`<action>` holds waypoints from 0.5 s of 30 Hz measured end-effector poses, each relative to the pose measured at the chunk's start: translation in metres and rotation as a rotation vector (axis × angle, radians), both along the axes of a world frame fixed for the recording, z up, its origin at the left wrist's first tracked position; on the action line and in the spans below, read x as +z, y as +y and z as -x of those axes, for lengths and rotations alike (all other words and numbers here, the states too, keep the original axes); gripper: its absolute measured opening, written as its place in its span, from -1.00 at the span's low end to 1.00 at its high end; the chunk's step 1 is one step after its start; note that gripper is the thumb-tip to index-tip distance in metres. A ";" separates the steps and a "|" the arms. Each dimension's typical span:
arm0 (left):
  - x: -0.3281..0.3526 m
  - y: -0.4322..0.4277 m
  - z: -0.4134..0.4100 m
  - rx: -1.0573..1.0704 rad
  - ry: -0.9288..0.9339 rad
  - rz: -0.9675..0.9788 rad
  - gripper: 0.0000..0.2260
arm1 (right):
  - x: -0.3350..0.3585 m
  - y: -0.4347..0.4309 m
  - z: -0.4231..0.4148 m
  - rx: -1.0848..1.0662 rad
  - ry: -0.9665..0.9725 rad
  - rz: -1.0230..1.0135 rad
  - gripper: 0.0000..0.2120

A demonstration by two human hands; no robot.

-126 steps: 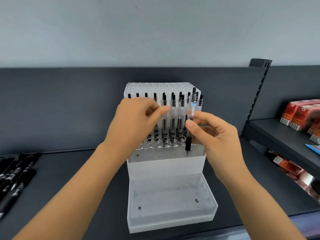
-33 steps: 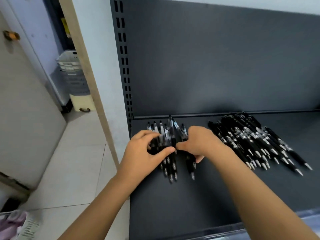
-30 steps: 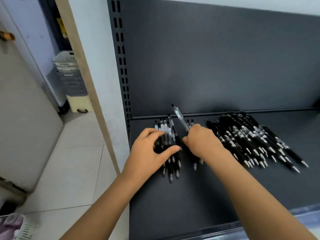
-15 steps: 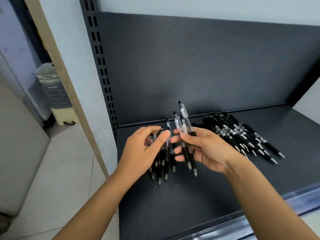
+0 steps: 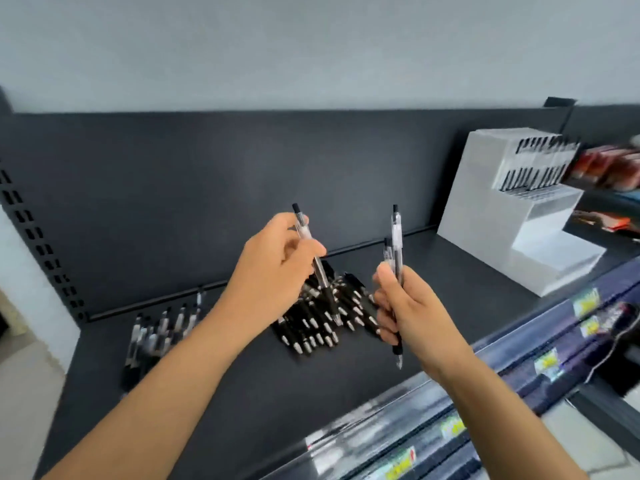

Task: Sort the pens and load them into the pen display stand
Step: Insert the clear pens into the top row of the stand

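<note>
Moved: left hand (image 5: 273, 271) and right hand (image 5: 412, 306), up from the clear heap (image 5: 162, 330) at the left shelf (image 5: 329, 393) end. Left pinches one pen (image 5: 304, 233). Right grips several pens (image 5: 397, 244), upright. Mid-shelf: black heap (image 5: 318, 323). Right end: stand (image 5: 485, 202), upper tier loaded.

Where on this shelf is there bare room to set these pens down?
Bare shelf lies between the black pens and the stand, and along the front edge. The left is crowded with clear pens.
</note>
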State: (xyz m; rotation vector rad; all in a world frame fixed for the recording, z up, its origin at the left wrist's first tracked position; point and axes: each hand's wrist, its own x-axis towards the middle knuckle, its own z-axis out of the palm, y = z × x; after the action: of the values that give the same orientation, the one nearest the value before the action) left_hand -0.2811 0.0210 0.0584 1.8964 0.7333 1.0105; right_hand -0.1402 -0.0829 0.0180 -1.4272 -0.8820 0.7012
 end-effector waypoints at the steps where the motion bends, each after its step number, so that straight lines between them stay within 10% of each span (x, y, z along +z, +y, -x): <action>1: 0.004 -0.010 -0.021 -0.004 -0.002 -0.009 -0.89 | 0.004 -0.013 -0.021 -0.028 0.031 -0.016 -0.73; 15: 0.056 -0.103 -0.310 0.024 -0.346 -0.225 -0.82 | 0.046 -0.106 -0.297 0.064 0.018 -0.189 -0.81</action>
State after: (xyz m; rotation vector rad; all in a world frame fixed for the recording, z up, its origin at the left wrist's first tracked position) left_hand 0.0289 -0.0819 0.1139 1.8324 0.4559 1.4415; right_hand 0.1569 -0.1891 0.0644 -1.2273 -0.9582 0.6594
